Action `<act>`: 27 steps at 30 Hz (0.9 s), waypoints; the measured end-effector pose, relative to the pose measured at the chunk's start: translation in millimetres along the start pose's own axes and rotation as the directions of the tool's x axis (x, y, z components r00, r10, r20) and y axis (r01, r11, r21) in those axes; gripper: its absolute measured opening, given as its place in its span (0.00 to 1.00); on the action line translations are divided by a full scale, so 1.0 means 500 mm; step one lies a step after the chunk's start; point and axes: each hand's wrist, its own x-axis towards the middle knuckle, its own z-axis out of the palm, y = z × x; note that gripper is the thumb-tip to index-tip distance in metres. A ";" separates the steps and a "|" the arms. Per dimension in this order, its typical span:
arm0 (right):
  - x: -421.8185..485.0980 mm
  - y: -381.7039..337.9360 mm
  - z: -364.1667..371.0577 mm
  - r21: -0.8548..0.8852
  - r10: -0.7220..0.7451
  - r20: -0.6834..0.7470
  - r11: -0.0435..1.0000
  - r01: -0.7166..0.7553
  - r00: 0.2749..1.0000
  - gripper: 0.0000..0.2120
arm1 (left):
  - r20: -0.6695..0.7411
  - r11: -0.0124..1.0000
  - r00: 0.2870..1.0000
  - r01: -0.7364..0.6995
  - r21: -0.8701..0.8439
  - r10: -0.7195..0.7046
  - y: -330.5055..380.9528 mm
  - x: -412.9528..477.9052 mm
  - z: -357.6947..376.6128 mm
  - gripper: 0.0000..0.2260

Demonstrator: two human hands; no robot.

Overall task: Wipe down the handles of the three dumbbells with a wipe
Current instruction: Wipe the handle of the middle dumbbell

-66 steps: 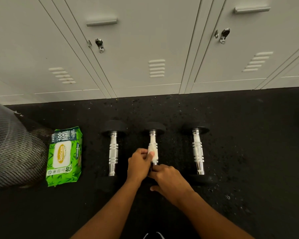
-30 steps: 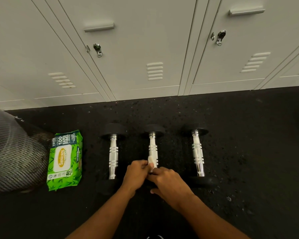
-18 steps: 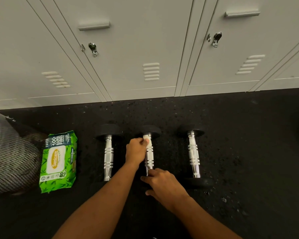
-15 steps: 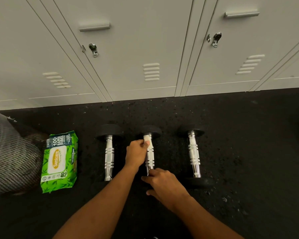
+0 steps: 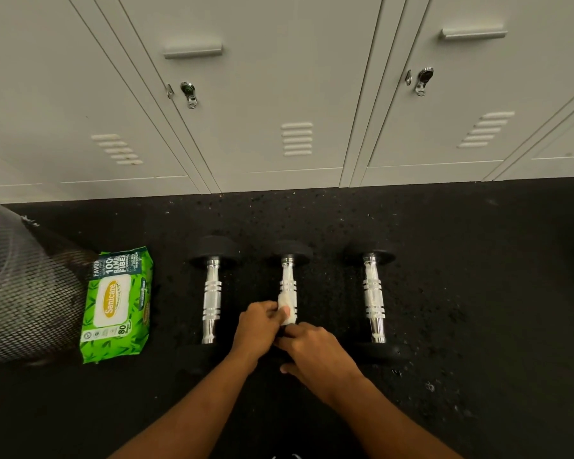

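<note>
Three dumbbells with chrome handles and black heads lie side by side on the black floor: the left dumbbell (image 5: 211, 298), the middle dumbbell (image 5: 289, 276) and the right dumbbell (image 5: 372, 293). My left hand (image 5: 257, 327) pinches a white wipe (image 5: 286, 309) wrapped round the near part of the middle handle. My right hand (image 5: 314, 351) grips the near end of the middle dumbbell and hides its near head.
A green pack of wipes (image 5: 116, 304) lies on the floor left of the dumbbells. A black mesh object (image 5: 17, 283) fills the far left. Grey lockers (image 5: 279, 94) stand just behind the dumbbells. Dark speckled floor stretches to the right.
My left hand has slid the wipe back down the middle handle, from its far end toward me. My right hand has stayed on the near end.
</note>
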 end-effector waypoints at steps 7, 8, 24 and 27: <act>0.003 -0.001 0.000 -0.011 0.006 0.014 1.000 -0.006 1.000 0.24 | -0.161 0.991 0.987 -0.037 -0.125 0.016 0.049 0.040 0.007 0.09; 0.005 -0.003 0.000 -0.018 0.006 0.023 1.000 -0.006 1.000 0.24 | -0.195 0.993 0.980 -0.051 -0.110 0.029 0.062 0.049 0.005 0.10; 0.007 0.000 0.002 -0.033 -0.004 0.015 0.999 0.004 1.000 0.25 | -0.021 0.397 0.705 -0.373 0.839 0.708 0.053 0.038 -0.032 0.06; 0.005 0.001 0.002 -0.031 -0.002 0.013 1.000 0.003 1.000 0.25 | 0.163 0.223 0.680 -0.442 0.869 0.715 0.050 0.052 -0.052 0.15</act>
